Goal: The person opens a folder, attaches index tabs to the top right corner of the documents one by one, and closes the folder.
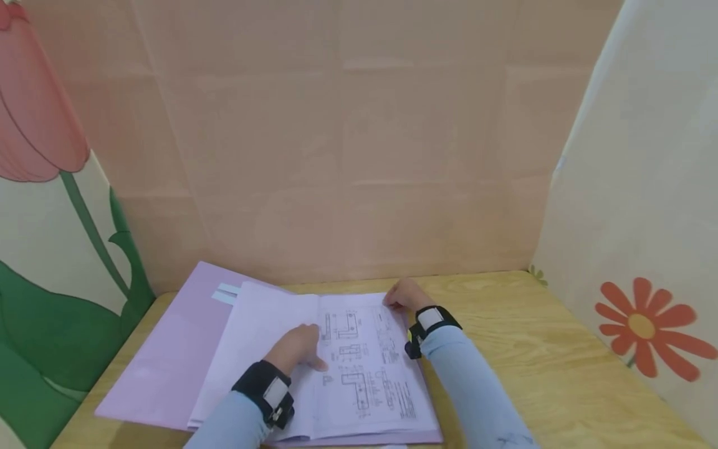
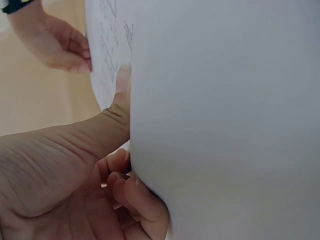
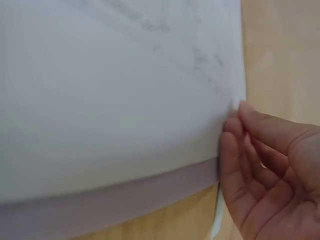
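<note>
A stapled-looking set of white drawing sheets [image 1: 359,418] lies spread in a lilac folder [image 1: 162,362]. Its right page carries line drawings and its left page is blank. At the fold, my left hand [image 1: 297,348] holds the turned page [image 2: 225,120], with the thumb on the drawing side and the other fingers curled against the paper's edge; some fingertips are hidden by the paper. My right hand [image 1: 408,295] pinches the far right corner of the drawing page [image 3: 125,105] between thumb and fingers, as the right wrist view shows.
The wooden table [image 1: 538,349] stretches to the right of the folder. A beige wall covering [image 1: 359,156] rises behind it, with flower-printed panels [image 1: 645,206] at the sides. Two pale blue strips [image 1: 225,293] sit on the folder's inner cover.
</note>
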### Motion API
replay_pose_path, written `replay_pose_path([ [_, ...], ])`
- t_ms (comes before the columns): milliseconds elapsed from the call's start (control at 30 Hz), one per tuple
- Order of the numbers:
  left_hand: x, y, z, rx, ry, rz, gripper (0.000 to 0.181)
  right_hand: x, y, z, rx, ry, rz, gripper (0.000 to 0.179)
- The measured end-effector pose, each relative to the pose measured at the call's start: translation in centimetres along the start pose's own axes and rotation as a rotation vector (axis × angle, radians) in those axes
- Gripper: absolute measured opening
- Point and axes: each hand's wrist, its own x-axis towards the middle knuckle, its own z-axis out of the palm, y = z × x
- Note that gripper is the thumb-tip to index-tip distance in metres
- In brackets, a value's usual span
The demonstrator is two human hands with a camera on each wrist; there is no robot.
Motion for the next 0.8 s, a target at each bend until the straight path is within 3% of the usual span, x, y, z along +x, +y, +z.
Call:
replay_pose_path([
  [167,0.6,0.0,-0.1,-0.002,0.006,-0.005,0.077,0.2,1.3,-0.7,-0.098,0.043,-0.026,0.016],
  [333,1.2,-0.1,0.3,-0.007,0.003,-0.004,0.079,0.2,3.5,-2.1,-0.226,0.088,0.029,0.039],
  [567,1.4,0.1,0.7,-0.014,0.017,0.003,0.078,-0.6,4.7,-4.3,-0.281,0.106,0.120,0.034],
  [667,1.6,0.2,1.0,-0.013,0.018,0.002,0.079,-1.3,4.7,-5.2,-0.353,0.104,0.141,0.034],
  [800,1.9,0.2,1.1,-0.007,0.017,0.002,0.079,-1.9,4.1,-5.8,-0.488,0.222,0.179,0.032],
])
